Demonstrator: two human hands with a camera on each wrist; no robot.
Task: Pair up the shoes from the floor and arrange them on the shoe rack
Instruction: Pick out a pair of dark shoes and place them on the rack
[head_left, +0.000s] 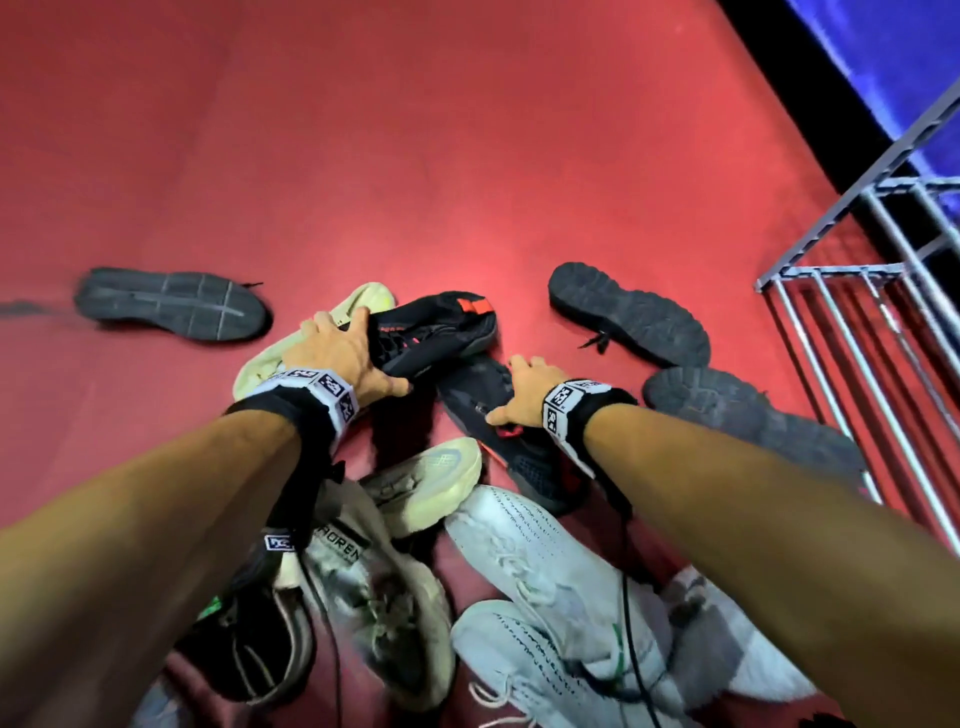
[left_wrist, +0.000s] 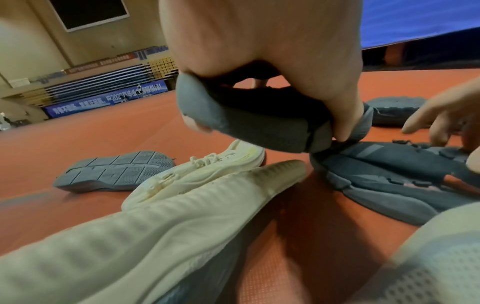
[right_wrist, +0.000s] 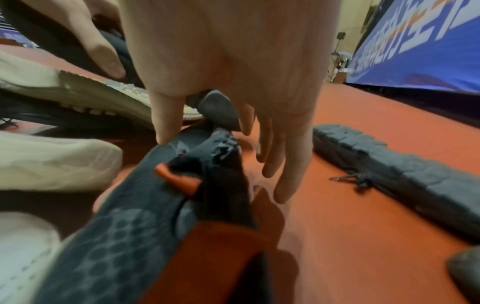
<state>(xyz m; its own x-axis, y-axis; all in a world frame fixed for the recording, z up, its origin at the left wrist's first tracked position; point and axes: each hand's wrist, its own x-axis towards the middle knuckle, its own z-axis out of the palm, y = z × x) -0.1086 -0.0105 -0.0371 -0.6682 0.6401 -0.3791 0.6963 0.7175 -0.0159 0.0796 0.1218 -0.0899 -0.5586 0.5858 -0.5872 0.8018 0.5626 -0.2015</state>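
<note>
My left hand (head_left: 343, 353) grips a black shoe with red accents (head_left: 436, 327) by its collar, tilting it up over the pile. The left wrist view shows the fingers (left_wrist: 342, 115) curled into the opening of this shoe (left_wrist: 246, 119). Its mate, a second black and red shoe (head_left: 524, 452), lies on the red floor under my right hand (head_left: 524, 395). There my fingers (right_wrist: 285, 164) hang straight along the far side of that shoe (right_wrist: 145, 216), and one fingertip touches its upper. The grey metal shoe rack (head_left: 852, 270) stands at the right.
A black shoe (head_left: 171, 306) lies sole-up at the left. Two cream shoes (head_left: 311, 332) (head_left: 431, 483), white shoes (head_left: 535, 545) and a grey-white shoe (head_left: 374, 587) crowd the near floor. Two black treaded shoes (head_left: 628, 312) (head_left: 743, 415) lie sole-up beside the rack.
</note>
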